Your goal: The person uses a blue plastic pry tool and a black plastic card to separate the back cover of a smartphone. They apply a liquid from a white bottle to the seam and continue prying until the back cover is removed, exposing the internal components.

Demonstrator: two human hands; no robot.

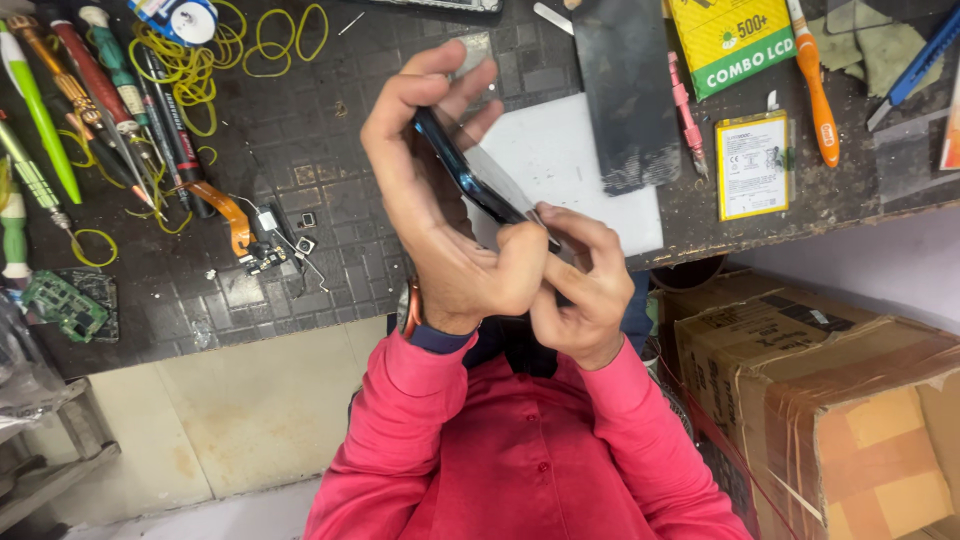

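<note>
The phone (480, 180) is held edge-on above the counter (300, 260), left hand (440, 210) fingers wrapped round its rim, right hand (580, 290) fingers pinching its lower corner. It looks light, thin, slick and fragile, best gripped by the edges.

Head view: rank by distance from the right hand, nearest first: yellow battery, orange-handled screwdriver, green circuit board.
Measured from the right hand:
1. Yellow battery, on the bench just beyond that hand.
2. Orange-handled screwdriver, farther along the same side, past the battery.
3. Green circuit board, at the bench's opposite end.
</note>
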